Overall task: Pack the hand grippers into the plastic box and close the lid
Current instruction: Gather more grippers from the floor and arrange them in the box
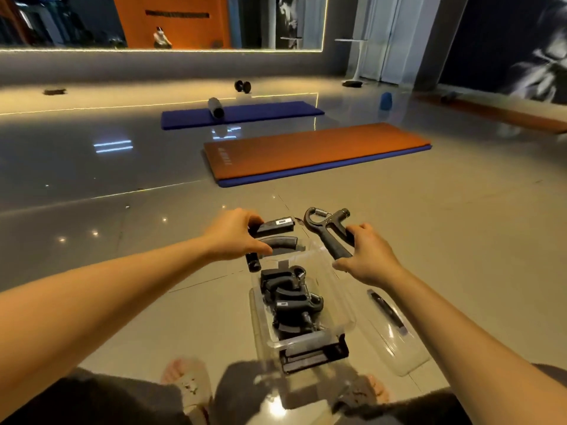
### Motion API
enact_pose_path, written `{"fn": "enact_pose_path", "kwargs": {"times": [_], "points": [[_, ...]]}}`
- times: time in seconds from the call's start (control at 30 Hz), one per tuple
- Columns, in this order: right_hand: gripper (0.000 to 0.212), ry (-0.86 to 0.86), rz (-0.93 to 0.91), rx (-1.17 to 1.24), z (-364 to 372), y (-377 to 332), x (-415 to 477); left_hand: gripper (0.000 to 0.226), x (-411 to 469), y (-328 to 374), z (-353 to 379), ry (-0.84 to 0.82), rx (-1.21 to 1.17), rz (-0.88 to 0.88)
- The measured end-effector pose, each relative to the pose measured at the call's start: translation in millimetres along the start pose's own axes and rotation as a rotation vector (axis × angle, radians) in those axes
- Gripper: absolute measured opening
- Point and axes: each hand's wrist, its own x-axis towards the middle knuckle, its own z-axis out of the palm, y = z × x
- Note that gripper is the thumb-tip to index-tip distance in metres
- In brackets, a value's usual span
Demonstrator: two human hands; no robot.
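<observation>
A clear plastic box (345, 305) sits on the tiled floor in front of me, holding several black hand grippers (291, 297). Its clear lid (399, 342) with a dark handle lies on the floor to the box's right. My left hand (236, 236) grips a black hand gripper (274, 227) on the floor just beyond the box. More black hand grippers (280, 242) lie under and beside it. My right hand (368, 256) holds another black hand gripper (325, 225) by its handles above the box's far right corner, spring end pointing away.
An orange mat (313, 151) on a blue one lies farther ahead, and a blue mat (242, 113) with a roller (215, 107) beyond it. A black flat object (313, 355) sits at the box's near end. My knees and slippered feet (190, 384) are at the bottom.
</observation>
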Motion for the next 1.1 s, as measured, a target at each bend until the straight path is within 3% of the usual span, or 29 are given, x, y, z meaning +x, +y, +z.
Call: {"fn": "enact_pose_path", "kwargs": {"times": [0.3,0.63,1.1], "points": [[0.073,-0.123,-0.016,-0.082,33.7,50.0,34.5,0.042,71.6,-29.8,77.8,-0.150,-0.031,-0.038],[0.073,-0.239,0.019,-0.112,67.6,88.7,85.7,0.051,124.5,-78.1,139.8,-0.241,0.127,-0.097],[0.070,-0.329,-0.007,-0.080,103.7,115.0,152.4,0.077,170.7,-104.9,187.7,-0.275,0.070,-0.150]]}}
